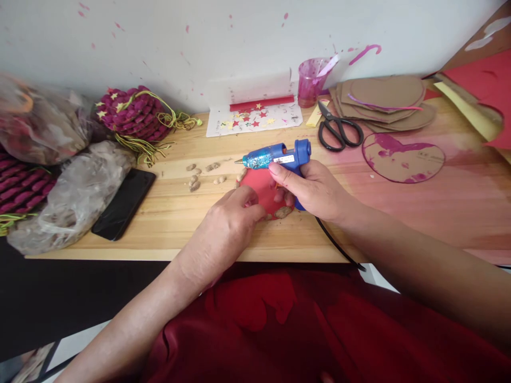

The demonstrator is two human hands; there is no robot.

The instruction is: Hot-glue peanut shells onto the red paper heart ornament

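Note:
My right hand (315, 189) is wrapped round the handle of a blue glue gun (275, 157), its nozzle pointing left. Beneath it lies a red piece (261, 183) with peanut shells (283, 212) along its edge. My left hand (233, 215) rests at the lower left of the red piece, fingers curled together over its edge; what they hold, if anything, is hidden. Several loose peanut shells (194, 183) lie on the wooden table to the left of the red piece.
Black scissors (339, 133), cardboard shapes (383, 101), a painted cardboard heart (403, 159) and a pink cup (313, 82) stand or lie behind and right. A star-covered sheet (255, 122) is at the back. Leftward are a phone (123, 205), plastic bags (80, 197) and a magenta craft (136, 114).

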